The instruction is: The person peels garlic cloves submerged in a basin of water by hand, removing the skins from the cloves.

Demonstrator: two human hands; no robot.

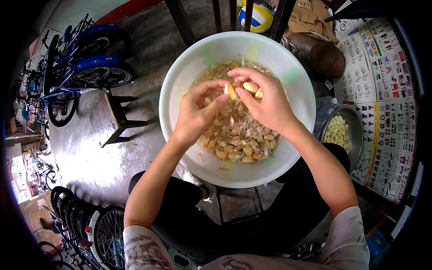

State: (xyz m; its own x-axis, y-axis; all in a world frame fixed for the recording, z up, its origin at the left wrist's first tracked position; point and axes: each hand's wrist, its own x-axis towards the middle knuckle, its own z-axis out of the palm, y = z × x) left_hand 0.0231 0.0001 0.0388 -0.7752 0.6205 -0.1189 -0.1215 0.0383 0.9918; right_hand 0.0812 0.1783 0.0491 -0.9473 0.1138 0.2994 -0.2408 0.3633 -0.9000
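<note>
Over a large white basin (177,67), my two hands meet close together. My left hand (198,105) is closed, pinching a garlic clove (230,92) between thumb and fingers. The right thumb is close beside that clove. My right hand (265,96) is curled round a few pale garlic cloves (250,87) that show between its thumb and fingers. Below them, many unpeeled garlic cloves (247,150) and loose papery skins float in brownish water. To the right, a metal bowl (357,130) holds a heap of peeled garlic cloves (337,131).
A small wooden stool (116,119) stands left of the basin. Dark chair bars (216,15), a volleyball (261,18) and a basketball (327,60) are beyond it. Bicycles (99,63) line the left side. A printed poster sheet (387,108) lies at the right.
</note>
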